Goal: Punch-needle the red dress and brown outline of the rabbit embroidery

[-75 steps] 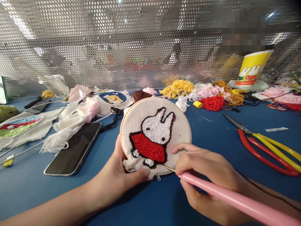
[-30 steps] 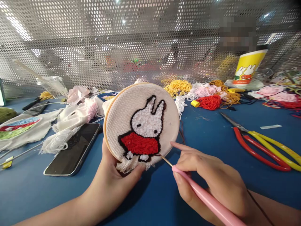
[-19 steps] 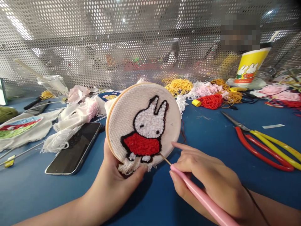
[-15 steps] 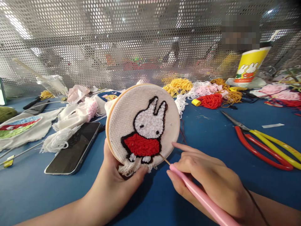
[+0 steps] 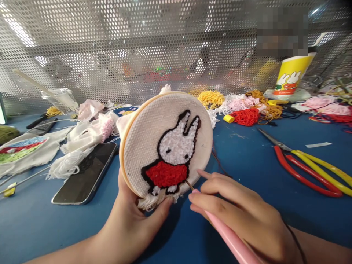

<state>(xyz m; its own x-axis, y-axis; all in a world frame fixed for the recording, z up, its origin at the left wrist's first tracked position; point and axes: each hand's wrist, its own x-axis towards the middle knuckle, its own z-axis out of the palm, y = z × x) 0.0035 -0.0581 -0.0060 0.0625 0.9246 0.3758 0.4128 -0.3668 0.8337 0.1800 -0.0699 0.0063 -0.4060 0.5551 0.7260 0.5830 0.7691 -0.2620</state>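
A round embroidery hoop (image 5: 137,146) stretches cream fabric with a white rabbit in a red dress, outlined in black. My left hand (image 5: 137,216) is closed on its lower edge, thumb in front over the frayed fabric and the other fingers hidden behind. Pinched in my right hand (image 5: 236,209) is a pink punch needle (image 5: 228,234). Its metal tip meets the fabric at the lower right corner of the red dress. The little finger of that hand rests against the hoop's lower right part.
Left of the hoop lie a phone (image 5: 85,176), white yarn (image 5: 64,165) and another embroidered cloth (image 5: 24,150). Red and yellow scissors (image 5: 308,168) are on the right. Behind are red yarn (image 5: 246,116), yellow yarn (image 5: 211,99) and a yellow cup (image 5: 293,77) near a perforated metal screen (image 5: 165,44).
The hoop has tilted and turned slightly clockwise, its top rising a little. My right hand has shifted slightly left, its fingers closer to the needle's tip.
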